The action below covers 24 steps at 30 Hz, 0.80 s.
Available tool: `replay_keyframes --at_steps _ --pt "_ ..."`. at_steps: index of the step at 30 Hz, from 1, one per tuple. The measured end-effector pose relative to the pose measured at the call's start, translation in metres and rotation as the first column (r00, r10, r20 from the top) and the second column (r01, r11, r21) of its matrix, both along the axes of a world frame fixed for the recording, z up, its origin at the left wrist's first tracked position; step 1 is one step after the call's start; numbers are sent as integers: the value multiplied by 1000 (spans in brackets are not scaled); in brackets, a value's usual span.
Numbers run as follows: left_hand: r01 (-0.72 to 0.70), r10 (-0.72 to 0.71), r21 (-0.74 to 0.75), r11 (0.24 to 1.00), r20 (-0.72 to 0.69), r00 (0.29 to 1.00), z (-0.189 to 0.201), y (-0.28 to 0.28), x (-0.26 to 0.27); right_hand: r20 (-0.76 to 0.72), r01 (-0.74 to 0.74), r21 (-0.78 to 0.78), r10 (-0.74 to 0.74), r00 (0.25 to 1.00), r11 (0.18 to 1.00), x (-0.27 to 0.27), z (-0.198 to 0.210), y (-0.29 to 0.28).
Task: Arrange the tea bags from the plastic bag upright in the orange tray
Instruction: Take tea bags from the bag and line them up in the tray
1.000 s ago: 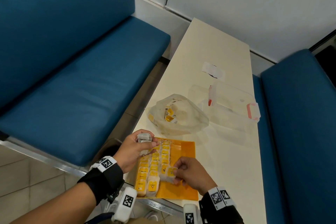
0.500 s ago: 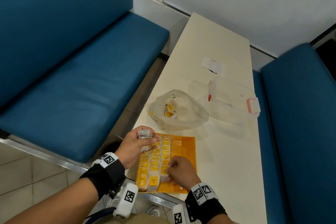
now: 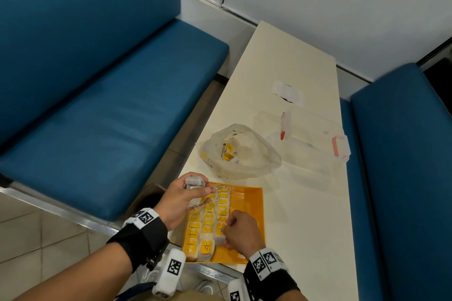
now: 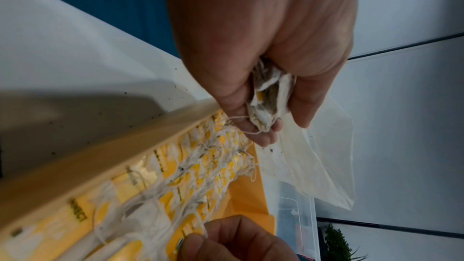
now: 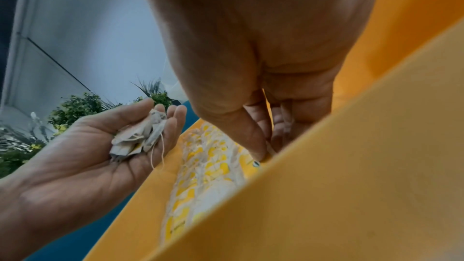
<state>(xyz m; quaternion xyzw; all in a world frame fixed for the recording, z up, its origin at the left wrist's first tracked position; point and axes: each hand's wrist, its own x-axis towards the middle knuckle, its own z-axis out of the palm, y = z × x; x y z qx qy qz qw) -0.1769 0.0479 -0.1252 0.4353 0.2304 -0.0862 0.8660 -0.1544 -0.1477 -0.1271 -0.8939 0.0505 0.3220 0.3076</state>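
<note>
The orange tray [image 3: 252, 205] lies at the table's near end with rows of yellow-tagged tea bags [image 3: 208, 222] standing along its left side. My left hand [image 3: 182, 197] hovers over the tray's far left corner and grips a small bunch of tea bags [image 3: 194, 183], also seen as tea bags [image 4: 266, 104] and tea bags [image 5: 140, 136] with strings dangling. My right hand [image 3: 238, 230] is low in the tray, its thumb and fingertips [image 5: 261, 146] pinching a tea bag [image 3: 220, 233] at the near end of the right row. The plastic bag [image 3: 241, 151] lies just beyond the tray with more tea bags inside.
A clear plastic container with red clips [image 3: 315, 137] sits right of the bag. A small white wrapper [image 3: 287, 91] lies farther along the cream table [image 3: 305, 215]. Blue benches [image 3: 110, 105] flank the table on both sides.
My right hand has sunk lower into the tray and slid slightly left against the right row of bags. The left hand keeps its bunch almost in the same place.
</note>
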Motion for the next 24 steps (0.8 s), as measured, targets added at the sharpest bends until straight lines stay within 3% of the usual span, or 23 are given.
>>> replay_keyframes --at_steps 4,11,14,24 --pt "-53 49 -122 991 -36 998 7 2 3 197 -139 -70 150 969 988 9 14 -1" --pt "-99 75 -288 953 -93 993 17 -2 5 453 -258 228 132 881 939 18 61 24" --pt "-76 56 -282 956 -80 995 22 -6 6 464 -309 316 138 875 897 13 67 34" --pt "-67 37 -228 971 -131 991 23 -12 5 357 -342 319 223 907 884 10 65 50"
